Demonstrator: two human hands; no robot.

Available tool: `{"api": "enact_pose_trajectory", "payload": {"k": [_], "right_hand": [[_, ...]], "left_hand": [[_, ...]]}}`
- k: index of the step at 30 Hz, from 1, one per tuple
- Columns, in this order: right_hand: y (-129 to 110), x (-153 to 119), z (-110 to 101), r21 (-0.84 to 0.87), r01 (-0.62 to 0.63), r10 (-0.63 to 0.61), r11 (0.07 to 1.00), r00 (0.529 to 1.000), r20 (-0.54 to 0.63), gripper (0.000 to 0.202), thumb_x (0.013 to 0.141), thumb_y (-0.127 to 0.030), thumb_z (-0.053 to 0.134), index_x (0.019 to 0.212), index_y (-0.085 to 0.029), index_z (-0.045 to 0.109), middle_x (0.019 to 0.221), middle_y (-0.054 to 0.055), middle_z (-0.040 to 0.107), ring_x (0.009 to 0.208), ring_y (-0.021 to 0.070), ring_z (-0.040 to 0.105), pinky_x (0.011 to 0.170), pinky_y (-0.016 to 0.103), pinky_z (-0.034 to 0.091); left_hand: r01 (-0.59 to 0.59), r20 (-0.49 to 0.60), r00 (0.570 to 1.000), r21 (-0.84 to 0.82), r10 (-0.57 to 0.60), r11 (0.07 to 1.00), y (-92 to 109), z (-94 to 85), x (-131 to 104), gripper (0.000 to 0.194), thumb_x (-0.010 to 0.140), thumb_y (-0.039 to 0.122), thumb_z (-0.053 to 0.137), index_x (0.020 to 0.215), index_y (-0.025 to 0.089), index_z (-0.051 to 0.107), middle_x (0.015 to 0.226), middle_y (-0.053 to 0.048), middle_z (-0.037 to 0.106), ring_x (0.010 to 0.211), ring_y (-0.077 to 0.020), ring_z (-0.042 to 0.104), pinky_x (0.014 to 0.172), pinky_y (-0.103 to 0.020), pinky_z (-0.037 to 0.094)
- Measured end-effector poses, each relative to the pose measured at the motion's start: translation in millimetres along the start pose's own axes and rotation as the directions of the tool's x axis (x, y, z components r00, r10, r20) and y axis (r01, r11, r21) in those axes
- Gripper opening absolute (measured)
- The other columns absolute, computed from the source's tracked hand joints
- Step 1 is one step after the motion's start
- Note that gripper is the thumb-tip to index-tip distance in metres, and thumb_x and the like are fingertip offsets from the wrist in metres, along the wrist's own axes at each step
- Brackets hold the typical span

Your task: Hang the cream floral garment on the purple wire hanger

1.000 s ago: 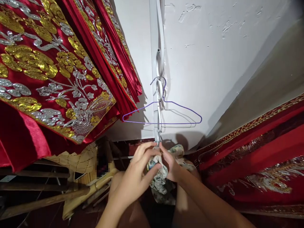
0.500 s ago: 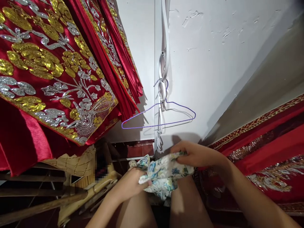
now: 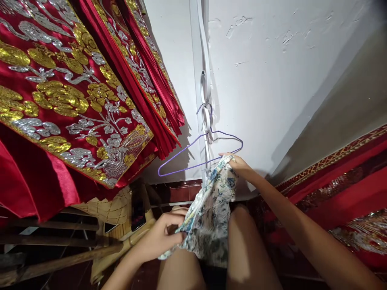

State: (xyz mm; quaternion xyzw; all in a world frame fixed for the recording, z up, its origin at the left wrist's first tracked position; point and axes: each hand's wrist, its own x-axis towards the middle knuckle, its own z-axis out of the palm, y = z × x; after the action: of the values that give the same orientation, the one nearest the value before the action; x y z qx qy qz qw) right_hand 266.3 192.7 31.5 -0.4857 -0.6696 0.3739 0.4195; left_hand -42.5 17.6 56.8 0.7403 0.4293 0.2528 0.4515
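Observation:
A white floral cloth garment [image 3: 213, 213] with blue and green print is stretched between my two hands, its edge running slantwise over my legs. My left hand [image 3: 165, 233], low on the left, pinches the lower end of that edge between thumb and fingers. Higher up on the right, my right hand [image 3: 237, 164] grips the upper corner. Just behind it hangs a purple wire hanger [image 3: 181, 152], hooked on a white curled strip [image 3: 205, 80] along the wall; the right hand overlaps the hanger's lower right part. Whether they touch, I cannot tell.
Red cloth with gold and silver sequins [image 3: 99, 108] hangs at the left. More red decorated fabric [image 3: 347, 193] hangs at the right. A bamboo chair [image 3: 111, 253] stands lower left, with a dark phone-like object [image 3: 138, 217] on it. A white wall [image 3: 256, 92] is ahead.
The bunched garment has been spread out. My right hand has risen toward the hanger with its upper corner, while my left hand has moved slightly left and down. The view has shifted a little.

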Motion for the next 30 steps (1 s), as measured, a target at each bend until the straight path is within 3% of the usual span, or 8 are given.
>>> {"api": "enact_pose_trajectory", "payload": {"k": [2, 5, 9, 12, 16, 20, 26, 30], "right_hand": [[2.7, -2.0, -0.9, -0.022, 0.003, -0.003, 1.0, 1.0, -0.008, 0.024, 0.084, -0.035, 0.05, 0.084, -0.019, 0.067, 0.086, 0.003, 0.068, 0.084, 0.021, 0.06, 0.08, 0.031, 0.046], [3.0, -11.0, -7.6, -0.061, -0.007, 0.003, 0.998, 0.998, -0.058, 0.014, 0.077, -0.03, 0.05, 0.067, -0.021, 0.053, 0.067, -0.003, 0.053, 0.067, 0.0153, 0.047, 0.065, 0.027, 0.037], [-1.1, -26.9, -17.5, -0.089, -0.014, -0.001, 0.996, 0.986, -0.167, 0.02, 0.074, -0.03, 0.048, 0.059, -0.023, 0.037, 0.06, -0.005, 0.035, 0.06, 0.0131, 0.034, 0.056, 0.027, 0.026], [-5.2, -37.0, -19.6, -0.095, -0.007, -0.015, 0.995, 0.973, -0.229, 0.024, 0.074, -0.031, 0.047, 0.057, -0.024, 0.03, 0.058, -0.005, 0.029, 0.058, 0.0129, 0.03, 0.054, 0.028, 0.023], [-10.4, -43.8, -18.0, -0.092, 0.005, -0.029, 0.996, 0.962, -0.27, 0.028, 0.075, -0.033, 0.048, 0.056, -0.024, 0.03, 0.056, -0.004, 0.028, 0.057, 0.0129, 0.03, 0.053, 0.028, 0.023], [-15.2, -45.3, -18.9, -0.078, -0.007, -0.018, 0.997, 0.952, -0.304, 0.029, 0.074, -0.034, 0.049, 0.055, -0.024, 0.029, 0.057, -0.004, 0.025, 0.057, 0.0126, 0.028, 0.052, 0.029, 0.021], [-19.3, -49.2, -10.3, -0.027, -0.003, -0.005, 1.0, 0.959, -0.284, 0.03, 0.074, -0.035, 0.048, 0.054, -0.025, 0.028, 0.054, -0.005, 0.026, 0.054, 0.012, 0.026, 0.05, 0.028, 0.02], [-21.5, -60.5, 4.8, 0.018, 0.018, -0.014, 1.0, 0.978, -0.208, 0.026, 0.074, -0.031, 0.046, 0.055, -0.025, 0.03, 0.052, -0.006, 0.028, 0.052, 0.0124, 0.03, 0.05, 0.027, 0.025]], "left_hand": [[0.064, 0.021, 0.998, -0.111, -0.062, 0.992, 2.1, 8.4, -2.4, 0.011, 0.075, 0.023, 0.064, 0.067, 0.018, 0.062, 0.086, -0.006, 0.064, 0.093, -0.0256, 0.057, 0.091, -0.035, 0.046], [0.204, 0.09, 0.977, -0.101, -0.195, 0.974, 4.7, 8.6, -4.0, 0.009, 0.077, 0.026, 0.062, 0.075, 0.018, 0.066, 0.082, -0.003, 0.063, 0.087, -0.0233, 0.057, 0.083, -0.031, 0.047], [0.205, 0.07, 0.974, 0.138, -0.216, 0.969, 7.2, -5.3, -2.0, 0.03, 0.089, 0.044, 0.061, 0.107, 0.021, 0.069, 0.1, -0.005, 0.07, 0.098, -0.025, 0.061, 0.089, -0.03, 0.048], [0.226, -0.003, 0.969, 0.417, -0.247, 0.881, 4.0, -24.0, 2.1, 0.039, 0.097, 0.053, 0.05, 0.107, 0.021, 0.069, 0.092, -0.005, 0.071, 0.089, -0.0259, 0.064, 0.09, -0.034, 0.048], [0.181, -0.148, 0.982, 0.617, -0.114, 0.766, 0.5, -58.5, 12.4, 0.037, 0.099, 0.044, 0.043, 0.103, 0.021, 0.072, 0.105, -0.01, 0.075, 0.104, -0.0295, 0.067, 0.109, -0.045, 0.039], [0.163, -0.291, 0.955, 0.665, 0.051, 0.728, 13.0, -83.3, 23.9, 0.037, 0.097, 0.042, 0.043, 0.109, 0.02, 0.071, 0.114, -0.012, 0.074, 0.108, -0.0301, 0.067, 0.102, -0.043, 0.047], [0.103, -0.466, 0.848, 0.614, 0.255, 0.782, 55.2, -77.4, 55.7, 0.026, 0.096, 0.038, 0.043, 0.088, 0.019, 0.059, 0.121, -0.011, 0.07, 0.104, -0.0269, 0.066, 0.093, -0.037, 0.05], [0.001, -0.41, 0.854, 0.617, 0.32, 0.787, 69.0, -69.2, 93.7, 0.027, 0.094, 0.026, 0.044, 0.114, 0.018, 0.059, 0.115, -0.009, 0.071, 0.103, -0.0242, 0.066, 0.093, -0.036, 0.049]]}}
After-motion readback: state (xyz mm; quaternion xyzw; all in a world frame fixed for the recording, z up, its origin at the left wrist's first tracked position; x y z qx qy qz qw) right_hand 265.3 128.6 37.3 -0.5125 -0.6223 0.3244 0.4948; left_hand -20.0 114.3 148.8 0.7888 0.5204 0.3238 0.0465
